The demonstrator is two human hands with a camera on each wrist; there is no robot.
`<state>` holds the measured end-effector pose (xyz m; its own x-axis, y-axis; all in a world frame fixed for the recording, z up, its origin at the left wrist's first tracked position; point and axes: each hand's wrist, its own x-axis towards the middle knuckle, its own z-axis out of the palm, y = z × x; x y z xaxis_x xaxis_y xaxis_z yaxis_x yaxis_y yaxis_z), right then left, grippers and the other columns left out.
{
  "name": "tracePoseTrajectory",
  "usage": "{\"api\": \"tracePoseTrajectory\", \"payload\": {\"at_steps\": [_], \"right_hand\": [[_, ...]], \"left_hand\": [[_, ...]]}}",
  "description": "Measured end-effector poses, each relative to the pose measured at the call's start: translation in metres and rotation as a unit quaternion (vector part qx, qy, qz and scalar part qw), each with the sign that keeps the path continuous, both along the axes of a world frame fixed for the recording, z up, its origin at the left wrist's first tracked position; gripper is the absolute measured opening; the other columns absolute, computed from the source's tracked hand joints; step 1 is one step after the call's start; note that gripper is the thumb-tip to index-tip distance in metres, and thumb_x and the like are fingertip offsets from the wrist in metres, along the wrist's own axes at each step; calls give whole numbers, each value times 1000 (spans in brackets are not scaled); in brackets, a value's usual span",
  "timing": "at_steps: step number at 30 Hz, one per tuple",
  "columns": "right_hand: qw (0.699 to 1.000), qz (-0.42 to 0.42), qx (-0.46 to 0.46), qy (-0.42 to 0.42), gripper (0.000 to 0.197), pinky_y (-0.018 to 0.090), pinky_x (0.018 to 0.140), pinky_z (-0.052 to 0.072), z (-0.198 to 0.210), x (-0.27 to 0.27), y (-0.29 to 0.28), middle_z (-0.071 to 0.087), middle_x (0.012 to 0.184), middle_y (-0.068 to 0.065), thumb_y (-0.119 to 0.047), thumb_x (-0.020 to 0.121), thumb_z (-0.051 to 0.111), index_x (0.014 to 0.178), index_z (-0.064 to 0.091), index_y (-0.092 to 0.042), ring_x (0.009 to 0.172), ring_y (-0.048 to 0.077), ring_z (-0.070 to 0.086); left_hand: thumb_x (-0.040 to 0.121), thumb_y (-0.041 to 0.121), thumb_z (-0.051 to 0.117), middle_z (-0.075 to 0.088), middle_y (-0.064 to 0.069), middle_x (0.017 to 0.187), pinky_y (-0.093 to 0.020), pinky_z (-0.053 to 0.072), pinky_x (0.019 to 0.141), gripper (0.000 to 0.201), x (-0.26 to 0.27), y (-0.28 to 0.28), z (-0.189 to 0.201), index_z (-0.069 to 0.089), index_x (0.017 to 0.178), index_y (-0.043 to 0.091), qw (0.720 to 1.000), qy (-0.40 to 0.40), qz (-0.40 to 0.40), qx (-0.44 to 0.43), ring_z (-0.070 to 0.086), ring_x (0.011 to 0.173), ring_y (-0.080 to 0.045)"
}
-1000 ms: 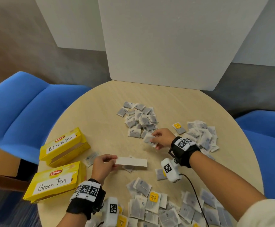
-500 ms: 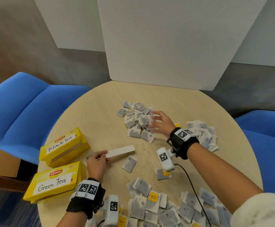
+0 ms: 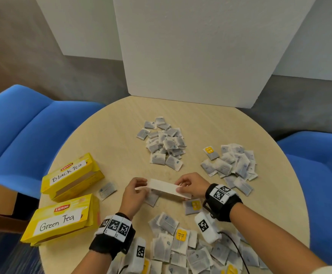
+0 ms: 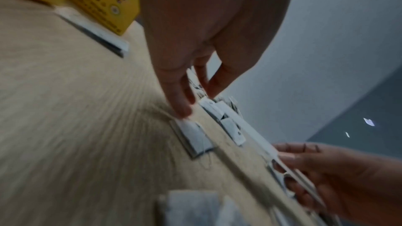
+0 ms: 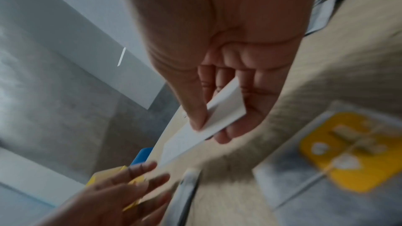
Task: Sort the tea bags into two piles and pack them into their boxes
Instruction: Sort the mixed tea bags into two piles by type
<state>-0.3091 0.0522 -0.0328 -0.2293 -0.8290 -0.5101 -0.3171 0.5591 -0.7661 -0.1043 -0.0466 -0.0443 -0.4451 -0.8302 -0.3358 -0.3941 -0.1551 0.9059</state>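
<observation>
Both hands are holding a white paper strip (image 3: 166, 188) just above the tabletop (image 3: 109, 139), one at each end. The right hand (image 3: 192, 184) is pinching its end, thumb on top and fingers (image 5: 232, 126) curled beneath (clearest from the right wrist). The left hand (image 3: 134, 192) is gripping the other end with curled fingers, palm turned down. Two sorted tea bag piles (image 3: 165, 143) are lying beyond the hands, an unsorted heap (image 3: 181, 248) is sitting near the wrists, and the Black Tea box (image 3: 70, 175) and Green Tea box (image 3: 60, 220) are resting at the left.
</observation>
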Motion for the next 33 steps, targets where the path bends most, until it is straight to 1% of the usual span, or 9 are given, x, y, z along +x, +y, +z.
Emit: {"api": "tracePoseTrajectory", "payload": {"at_steps": [5, 11, 14, 17, 23, 25, 28, 30, 33], "right_hand": [[994, -55, 26, 92, 10, 15, 64, 40, -2, -38, 38, 57, 74, -9, -14, 83, 71, 90, 65, -18, 70, 4, 51], [973, -21, 148, 175, 16, 21, 76, 43, 13, -100, 95, 59, 81, -9, -8, 84, 67, 77, 63, -23, 82, 11, 56], [962, -15, 195, 191, 9, 19, 78, 40, 19, -111, 111, 60, 80, -11, -10, 84, 67, 85, 68, -19, 88, 11, 57], [944, -32, 207, 254, 13, 16, 71, 43, 15, -110, 117, 63, 77, -9, -14, 79, 70, 73, 64, -24, 81, 10, 58], [894, 35, 211, 394, 5, 25, 71, 43, 27, -80, 95, 54, 87, -2, -20, 86, 53, 83, 52, -23, 81, 18, 53], [920, 38, 149, 360, 11, 26, 74, 46, 35, -62, 81, 54, 84, -6, -21, 85, 58, 78, 53, -27, 81, 15, 54], [988, 5, 29, 150, 10, 28, 70, 53, 45, -26, 63, 59, 79, -5, -21, 85, 67, 81, 60, -27, 69, 10, 58], [999, -30, -10, 9, 11, 28, 62, 55, 46, -3, 52, 64, 81, -1, -21, 86, 69, 94, 62, -25, 64, 13, 63], [997, -51, -31, -53, 23, 29, 61, 56, 42, 20, 38, 66, 81, 0, -20, 82, 73, 102, 61, -21, 64, 18, 66]], "left_hand": [[80, 24, 68, 43, -6, 118, -30, 42, 92, 46, -11, 5, -9, 45, 119, 15, 965, -216, -104, -105, 46, 108, -22], [78, 27, 71, 42, -4, 109, -25, 37, 87, 33, -18, 5, -10, 48, 100, 19, 929, -299, -168, -143, 44, 105, -22], [80, 19, 68, 49, 1, 94, -24, 36, 70, 24, -19, 2, -6, 47, 91, 18, 932, -278, -181, -146, 48, 87, -17], [82, 14, 68, 53, 3, 87, -22, 35, 60, 23, -20, 0, -1, 48, 94, 17, 953, -233, -161, -110, 51, 81, -15], [74, 13, 79, 68, -9, 89, -24, 52, 63, 27, -20, 3, 8, 62, 95, 10, 988, -30, -150, -2, 64, 76, -19], [77, 8, 75, 70, -10, 85, -23, 53, 63, 20, -21, 9, 15, 64, 95, 8, 985, 43, -160, 55, 64, 72, -16], [84, 5, 68, 70, -6, 82, -23, 53, 64, 15, -23, 18, 22, 66, 98, 8, 973, 96, -180, 106, 64, 72, -12], [85, 4, 66, 70, -8, 86, -23, 52, 64, 17, -24, 21, 24, 67, 102, 5, 970, 107, -189, 112, 64, 74, -11], [84, 2, 66, 69, -11, 88, -23, 52, 64, 20, -25, 24, 26, 67, 103, 0, 965, 110, -220, 91, 63, 72, -12]]}}
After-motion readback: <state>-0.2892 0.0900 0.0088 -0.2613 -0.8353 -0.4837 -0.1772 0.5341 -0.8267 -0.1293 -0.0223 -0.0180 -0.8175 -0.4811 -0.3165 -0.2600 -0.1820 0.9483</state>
